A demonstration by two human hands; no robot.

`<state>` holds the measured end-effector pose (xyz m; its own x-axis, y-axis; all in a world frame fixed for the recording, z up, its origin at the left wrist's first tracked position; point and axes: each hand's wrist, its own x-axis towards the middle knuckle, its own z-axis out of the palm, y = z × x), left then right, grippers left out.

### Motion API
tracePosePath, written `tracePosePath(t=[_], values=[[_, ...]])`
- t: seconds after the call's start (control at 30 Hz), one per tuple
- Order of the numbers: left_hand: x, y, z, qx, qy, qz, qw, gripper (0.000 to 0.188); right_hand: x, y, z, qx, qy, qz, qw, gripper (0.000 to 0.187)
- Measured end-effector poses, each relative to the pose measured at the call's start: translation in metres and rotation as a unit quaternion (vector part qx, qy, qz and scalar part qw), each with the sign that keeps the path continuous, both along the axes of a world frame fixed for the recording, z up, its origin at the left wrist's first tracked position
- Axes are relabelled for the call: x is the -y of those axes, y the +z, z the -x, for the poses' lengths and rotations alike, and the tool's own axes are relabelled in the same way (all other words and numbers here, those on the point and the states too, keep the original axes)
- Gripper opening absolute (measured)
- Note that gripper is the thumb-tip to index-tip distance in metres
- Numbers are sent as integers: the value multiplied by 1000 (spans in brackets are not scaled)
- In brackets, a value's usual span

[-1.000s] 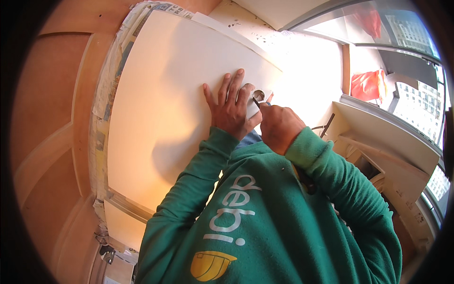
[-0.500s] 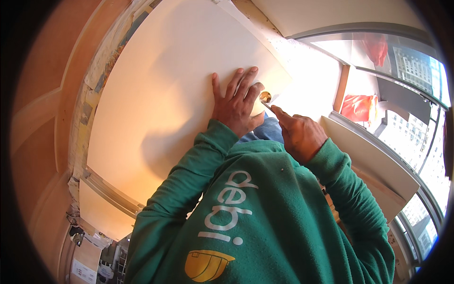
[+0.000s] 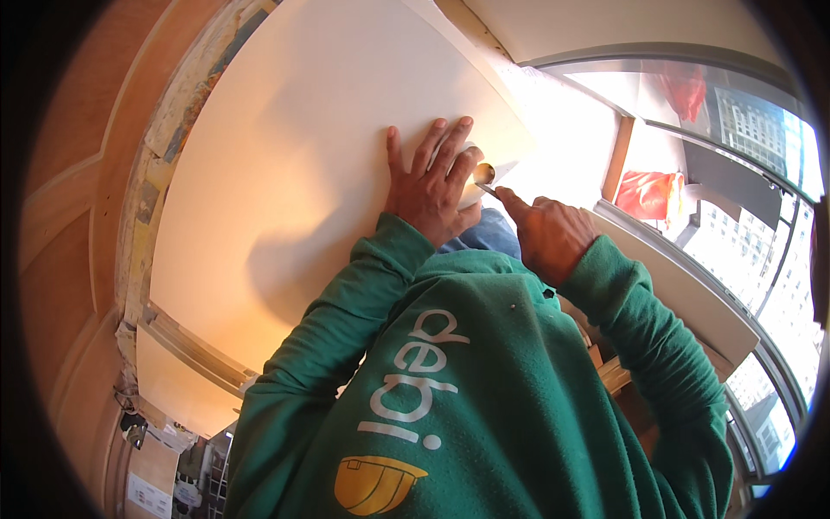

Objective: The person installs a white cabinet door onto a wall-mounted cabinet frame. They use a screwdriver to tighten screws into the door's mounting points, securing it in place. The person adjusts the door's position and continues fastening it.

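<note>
A large pale panel [image 3: 285, 164] lies flat in front of me. My left hand [image 3: 430, 189] rests on it near its right edge, palm down and fingers spread. Close to that hand's thumb and forefinger, a round hole [image 3: 484, 174] shows brownish inside. My right hand [image 3: 555, 235] is closed around a slim metal tool [image 3: 488, 189], its index finger stretched along the shaft. The tool's tip is at the hole's near rim. My fist hides the handle, so I cannot tell the tool's exact kind.
Brown panelled doors [image 3: 78, 173] stand along the left. On the right are a long window [image 3: 761, 259], a red cloth or bag [image 3: 648, 197] by its frame, and a pale board [image 3: 683, 294] beside my right arm. Cluttered items sit at lower left.
The tool's tip has shifted slightly left along the hole's near rim, and its shaft lies flatter. My left hand stays on the panel. The view has shifted slightly.
</note>
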<state>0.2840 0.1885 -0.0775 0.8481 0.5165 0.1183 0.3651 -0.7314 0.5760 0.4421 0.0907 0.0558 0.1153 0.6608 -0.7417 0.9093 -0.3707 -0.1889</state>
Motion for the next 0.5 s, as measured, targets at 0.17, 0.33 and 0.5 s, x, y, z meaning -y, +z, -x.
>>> tracePosePath(t=[0.17,0.33,0.5], values=[[-1,-1,-2,11,9,-11,1000,62,0,-15,-12,-26,-1,-24,999,51],[1,2,-3,14,19,2,1000,61,9,1,-20,-74,-17,-107,991,46],[6,4,-7,4,45,2,999,62,-4,13,-7,-107,-55,-103,987,45]])
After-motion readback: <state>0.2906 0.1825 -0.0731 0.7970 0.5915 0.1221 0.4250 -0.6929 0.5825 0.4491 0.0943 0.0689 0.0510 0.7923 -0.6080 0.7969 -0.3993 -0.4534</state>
